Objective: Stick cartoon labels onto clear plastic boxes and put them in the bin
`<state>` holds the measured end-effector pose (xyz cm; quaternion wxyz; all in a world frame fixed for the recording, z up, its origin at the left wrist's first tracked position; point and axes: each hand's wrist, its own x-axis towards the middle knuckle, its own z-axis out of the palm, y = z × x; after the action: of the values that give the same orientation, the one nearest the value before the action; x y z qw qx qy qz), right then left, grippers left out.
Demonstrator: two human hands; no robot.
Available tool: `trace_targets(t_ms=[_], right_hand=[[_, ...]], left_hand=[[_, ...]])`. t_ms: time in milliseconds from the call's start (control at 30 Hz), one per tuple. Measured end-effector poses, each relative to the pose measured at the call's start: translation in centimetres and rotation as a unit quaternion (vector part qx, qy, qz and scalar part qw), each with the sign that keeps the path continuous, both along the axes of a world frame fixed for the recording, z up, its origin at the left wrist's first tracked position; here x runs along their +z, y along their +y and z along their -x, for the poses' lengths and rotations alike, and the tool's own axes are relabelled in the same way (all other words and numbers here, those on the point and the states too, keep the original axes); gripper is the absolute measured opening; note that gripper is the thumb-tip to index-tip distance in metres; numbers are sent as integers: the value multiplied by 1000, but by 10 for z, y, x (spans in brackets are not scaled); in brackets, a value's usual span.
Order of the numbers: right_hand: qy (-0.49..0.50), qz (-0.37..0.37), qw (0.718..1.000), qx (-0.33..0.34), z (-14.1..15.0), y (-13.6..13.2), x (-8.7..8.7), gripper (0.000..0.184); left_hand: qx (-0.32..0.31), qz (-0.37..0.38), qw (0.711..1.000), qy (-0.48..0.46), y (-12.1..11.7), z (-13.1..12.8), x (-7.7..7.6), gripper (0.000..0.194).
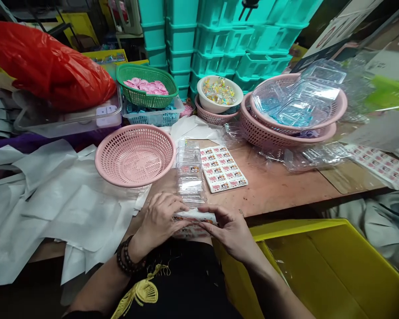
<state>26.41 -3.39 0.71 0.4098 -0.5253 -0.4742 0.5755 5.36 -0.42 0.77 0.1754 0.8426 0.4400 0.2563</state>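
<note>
Centrally, a printed sticker sheet [195, 214] sits curled between 2 hands at the near edge of the table [269, 181]. The left hand [162, 217] pinches the sheet's left end; the right hand [231, 228] grips its right end between thumb and fingers. This 2-ended hold probably keeps the curl steady. Directly beyond, clear plastic cases [189, 172] form a row, apparently positioned for short reach. Just right of the row, a stack of sticker sheets [223, 169] lies flat, likely for quick access. Farther left, a pink basket [136, 161] rests near loose white papers [83, 208].
</note>
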Motion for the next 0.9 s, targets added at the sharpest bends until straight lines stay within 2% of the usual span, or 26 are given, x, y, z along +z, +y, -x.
trace_targets(t_ms=[167,267,333,400,467,567,667,733,767,833,900], right_hand=[[-107,-55,993,1,-3,-3,3,27],[-178,-126,976,-6,-7,-1,11,24],[-213,-164,963,-6,-10,0,16,22],[-214,-157,964,17,-12,1,19,22],[-188,-110,975,41,-12,1,20,24],[-157,-53,985,42,-12,1,18,28],[-180,-97,978,41,-15,3,17,26],[-229,-193,952,64,-19,5,16,18],[-259,-254,929,74,-22,6,16,15],[-314,-379,867,71,-26,6,15,18],[-352,-489,798,35,-28,3,13,25]], left_hand=[[-8,-3,1000,19,2,-5,1,19],[-54,28,998,21,3,-4,4,6],[-86,52,995,-4,6,-1,6,6],[-107,72,991,-15,9,2,9,15],[-113,86,990,-1,12,4,12,20],[-117,129,985,18,16,7,17,15],[-134,235,963,-6,23,7,23,17],[-147,307,940,-28,29,8,25,21],[-156,339,927,-40,32,8,25,23],[-177,415,890,-71,39,9,22,28],[-199,519,824,-113,46,9,14,35]])
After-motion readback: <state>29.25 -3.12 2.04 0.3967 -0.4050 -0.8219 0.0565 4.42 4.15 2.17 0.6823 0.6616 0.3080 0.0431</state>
